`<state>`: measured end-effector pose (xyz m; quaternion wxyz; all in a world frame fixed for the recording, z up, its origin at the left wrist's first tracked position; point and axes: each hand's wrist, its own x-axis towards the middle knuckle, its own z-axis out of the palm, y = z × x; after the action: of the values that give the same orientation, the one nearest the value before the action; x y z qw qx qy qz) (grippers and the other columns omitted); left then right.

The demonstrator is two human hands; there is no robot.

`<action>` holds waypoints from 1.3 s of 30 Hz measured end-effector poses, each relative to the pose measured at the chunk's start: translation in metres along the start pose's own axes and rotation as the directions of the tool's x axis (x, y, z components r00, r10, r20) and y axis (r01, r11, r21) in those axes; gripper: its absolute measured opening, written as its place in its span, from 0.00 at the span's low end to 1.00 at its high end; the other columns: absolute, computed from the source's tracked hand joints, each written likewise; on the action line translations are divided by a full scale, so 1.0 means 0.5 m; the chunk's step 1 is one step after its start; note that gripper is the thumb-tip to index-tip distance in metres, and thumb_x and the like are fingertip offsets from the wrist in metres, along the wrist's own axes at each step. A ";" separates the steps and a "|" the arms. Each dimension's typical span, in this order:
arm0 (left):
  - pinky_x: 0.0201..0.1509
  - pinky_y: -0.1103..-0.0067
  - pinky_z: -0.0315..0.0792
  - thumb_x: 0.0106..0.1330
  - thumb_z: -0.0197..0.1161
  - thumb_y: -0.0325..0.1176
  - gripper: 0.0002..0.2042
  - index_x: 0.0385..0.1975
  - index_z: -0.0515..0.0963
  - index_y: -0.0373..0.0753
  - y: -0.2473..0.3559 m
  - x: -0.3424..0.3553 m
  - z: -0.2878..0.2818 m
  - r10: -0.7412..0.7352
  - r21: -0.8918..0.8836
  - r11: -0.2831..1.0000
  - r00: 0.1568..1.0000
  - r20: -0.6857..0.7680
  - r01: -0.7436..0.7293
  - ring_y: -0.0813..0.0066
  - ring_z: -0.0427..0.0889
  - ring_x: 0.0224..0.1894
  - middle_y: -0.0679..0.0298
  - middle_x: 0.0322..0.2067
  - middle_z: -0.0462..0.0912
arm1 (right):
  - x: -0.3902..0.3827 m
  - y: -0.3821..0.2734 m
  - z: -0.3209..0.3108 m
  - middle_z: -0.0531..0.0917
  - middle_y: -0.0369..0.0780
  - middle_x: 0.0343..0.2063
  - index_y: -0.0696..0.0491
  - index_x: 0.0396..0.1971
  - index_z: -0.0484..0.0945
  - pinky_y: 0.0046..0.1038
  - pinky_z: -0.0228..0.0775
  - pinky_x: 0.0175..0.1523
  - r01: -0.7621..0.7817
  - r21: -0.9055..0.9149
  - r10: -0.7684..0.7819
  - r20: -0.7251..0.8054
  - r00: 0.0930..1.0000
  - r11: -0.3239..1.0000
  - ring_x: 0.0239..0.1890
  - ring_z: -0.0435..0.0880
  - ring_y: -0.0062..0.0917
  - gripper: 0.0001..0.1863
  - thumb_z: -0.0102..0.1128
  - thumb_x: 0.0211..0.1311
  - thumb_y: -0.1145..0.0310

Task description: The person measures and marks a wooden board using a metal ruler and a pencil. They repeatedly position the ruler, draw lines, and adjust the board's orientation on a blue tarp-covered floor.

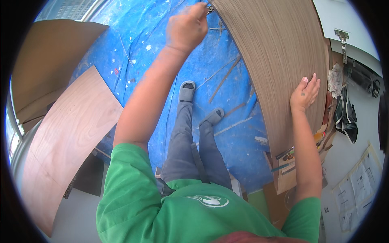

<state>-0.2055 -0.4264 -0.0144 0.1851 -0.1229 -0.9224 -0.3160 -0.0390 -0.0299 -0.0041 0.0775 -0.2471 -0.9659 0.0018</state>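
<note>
My left hand is raised at the top, fingers closed beside the left edge of a long brown wood-grain board. A small metal piece shows just behind those fingers; what they grip is unclear. My right hand lies on the board toward its right side, fingers extended. Below it, by the board's near end, are several small tools and wood pieces, partly hidden by my right forearm.
A blue sheet with scraps covers the floor underfoot. A pale plywood panel and brown sheet stand at left. At right are a white door with a hinge, a black bag and paper drawings on the wall.
</note>
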 end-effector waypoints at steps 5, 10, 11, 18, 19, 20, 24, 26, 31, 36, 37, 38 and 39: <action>0.37 0.56 0.75 0.69 0.60 0.30 0.05 0.31 0.79 0.37 -0.071 0.078 0.010 -0.119 -0.038 0.992 0.993 0.012 0.120 0.42 0.83 0.34 0.46 0.28 0.82 | 0.000 0.000 0.002 0.60 0.51 0.75 0.45 0.75 0.61 0.53 0.48 0.77 -0.002 -0.011 0.002 0.006 1.000 1.000 0.77 0.57 0.50 0.32 0.44 0.78 0.48; 0.37 0.56 0.75 0.69 0.60 0.30 0.05 0.32 0.79 0.37 -0.075 0.083 0.024 -0.110 -0.068 0.992 0.994 -0.010 0.109 0.41 0.83 0.34 0.45 0.29 0.83 | 0.000 0.000 0.000 0.61 0.52 0.75 0.46 0.75 0.61 0.53 0.49 0.76 0.007 -0.013 -0.007 0.004 1.000 1.000 0.76 0.58 0.50 0.31 0.45 0.78 0.49; 0.37 0.56 0.75 0.69 0.60 0.30 0.05 0.32 0.79 0.37 -0.075 0.084 0.024 -0.106 -0.071 0.992 0.994 -0.016 0.105 0.42 0.83 0.34 0.45 0.29 0.83 | -0.001 -0.001 0.000 0.61 0.52 0.75 0.46 0.75 0.62 0.53 0.49 0.76 0.008 -0.010 -0.008 0.005 1.000 1.000 0.76 0.58 0.50 0.31 0.45 0.78 0.49; 0.34 0.57 0.77 0.68 0.56 0.29 0.04 0.33 0.78 0.40 -0.073 0.092 0.009 -0.029 0.063 0.998 0.998 0.049 0.026 0.45 0.84 0.32 0.49 0.27 0.83 | 0.001 0.000 0.002 0.61 0.52 0.74 0.46 0.75 0.62 0.53 0.50 0.76 0.018 -0.021 -0.018 -0.005 1.000 1.000 0.76 0.58 0.50 0.31 0.44 0.78 0.49; 0.34 0.57 0.77 0.67 0.55 0.28 0.04 0.33 0.78 0.41 -0.066 0.094 0.003 -0.009 0.111 0.994 0.995 0.104 -0.002 0.45 0.85 0.32 0.50 0.27 0.83 | 0.001 0.001 0.002 0.61 0.52 0.74 0.46 0.75 0.62 0.53 0.50 0.76 0.018 -0.024 -0.018 -0.006 1.000 1.000 0.76 0.58 0.50 0.31 0.44 0.78 0.49; 0.33 0.57 0.77 0.67 0.54 0.28 0.04 0.34 0.77 0.41 -0.058 0.093 -0.004 0.007 0.157 0.987 0.987 0.158 -0.033 0.46 0.85 0.31 0.50 0.27 0.83 | 0.000 0.002 0.003 0.61 0.52 0.74 0.46 0.75 0.62 0.53 0.50 0.76 0.018 -0.027 -0.018 -0.007 1.000 0.999 0.76 0.58 0.51 0.31 0.44 0.78 0.49; 0.32 0.56 0.78 0.66 0.52 0.28 0.05 0.35 0.76 0.41 -0.034 0.064 -0.023 0.064 0.214 0.967 0.940 0.337 -0.142 0.47 0.85 0.30 0.52 0.28 0.84 | 0.000 -0.001 0.000 0.61 0.52 0.74 0.46 0.75 0.62 0.53 0.50 0.76 0.015 -0.016 -0.015 -0.005 1.000 1.000 0.76 0.58 0.50 0.31 0.44 0.78 0.49; 0.32 0.55 0.77 0.67 0.53 0.29 0.04 0.33 0.75 0.41 -0.043 0.071 -0.030 0.038 0.158 0.983 0.941 0.337 -0.097 0.46 0.85 0.30 0.51 0.29 0.84 | 0.000 0.000 0.000 0.61 0.52 0.74 0.46 0.75 0.62 0.53 0.49 0.76 0.015 -0.017 -0.015 -0.004 1.000 1.000 0.76 0.58 0.50 0.31 0.45 0.78 0.49; 0.34 0.54 0.76 0.71 0.53 0.31 0.06 0.32 0.74 0.39 -0.079 0.125 -0.042 0.008 0.144 0.989 0.973 0.230 -0.042 0.43 0.84 0.32 0.49 0.28 0.82 | 0.001 0.003 0.003 0.61 0.52 0.75 0.46 0.75 0.62 0.53 0.50 0.77 0.021 -0.028 -0.021 -0.010 1.000 0.999 0.76 0.58 0.50 0.31 0.45 0.78 0.49; 0.37 0.56 0.77 0.71 0.53 0.32 0.06 0.33 0.74 0.39 -0.079 0.129 -0.027 0.096 0.099 0.988 0.976 0.197 -0.117 0.44 0.83 0.34 0.51 0.30 0.82 | -0.001 0.001 0.002 0.61 0.51 0.75 0.45 0.75 0.62 0.52 0.50 0.77 0.016 -0.029 -0.016 -0.006 1.000 0.999 0.76 0.58 0.49 0.31 0.45 0.78 0.48; 0.37 0.56 0.77 0.71 0.53 0.32 0.06 0.34 0.74 0.39 -0.082 0.130 -0.025 0.084 0.100 0.989 0.978 0.191 -0.105 0.44 0.83 0.35 0.52 0.31 0.82 | 0.000 0.001 0.001 0.61 0.51 0.75 0.45 0.75 0.62 0.52 0.50 0.77 0.020 -0.024 -0.021 -0.011 1.000 0.999 0.76 0.58 0.49 0.31 0.44 0.78 0.48; 0.37 0.56 0.77 0.71 0.53 0.32 0.05 0.34 0.75 0.40 -0.087 0.131 -0.024 0.081 0.108 0.989 0.977 0.199 -0.104 0.44 0.83 0.35 0.52 0.31 0.82 | 0.000 0.001 0.000 0.61 0.51 0.75 0.45 0.75 0.62 0.53 0.50 0.77 0.025 -0.019 -0.025 -0.016 1.000 1.000 0.76 0.58 0.49 0.31 0.44 0.78 0.48; 0.37 0.56 0.77 0.71 0.53 0.32 0.06 0.34 0.75 0.40 -0.090 0.131 -0.024 0.076 0.115 0.988 0.974 0.211 -0.102 0.44 0.83 0.35 0.52 0.31 0.82 | -0.001 0.001 0.000 0.61 0.51 0.75 0.45 0.75 0.62 0.53 0.49 0.77 0.023 -0.020 -0.023 -0.013 1.000 1.000 0.76 0.58 0.49 0.32 0.44 0.78 0.48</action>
<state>-0.2767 -0.4617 -0.0024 0.1098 -0.1843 -0.9481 -0.2345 -0.0384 -0.0295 -0.0043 0.0815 -0.2368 -0.9681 -0.0103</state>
